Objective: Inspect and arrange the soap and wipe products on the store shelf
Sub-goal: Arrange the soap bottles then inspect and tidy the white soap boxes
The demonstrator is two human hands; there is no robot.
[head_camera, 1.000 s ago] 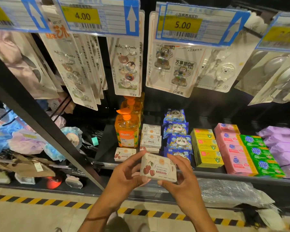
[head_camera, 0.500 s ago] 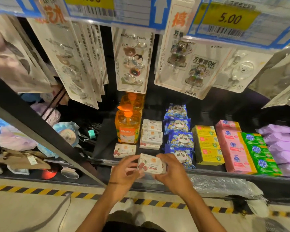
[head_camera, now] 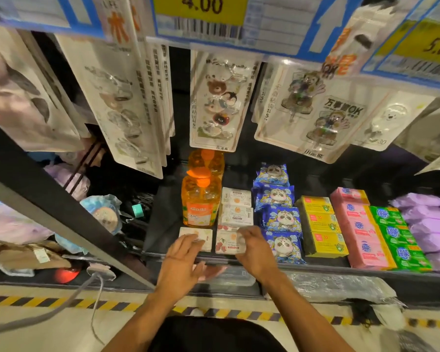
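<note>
A white soap box with red cherries lies flat at the front of the black shelf. My right hand grips its right end with curled fingers. My left hand hovers with fingers spread over the shelf's front edge, its fingertips at a second white soap box to the left. Behind them stand more white soap boxes and an orange soap pump bottle. Blue panda wipe packs line up just right of my right hand.
Yellow, pink and green soap bars and purple packs fill the shelf's right side. Hook cards and price tags hang overhead. A black shelf post slants at left. The striped floor line runs below.
Both hands carried the cherry soap box forward and down onto the shelf front. My left hand has let go and shifted left toward the other box. The view has moved closer.
</note>
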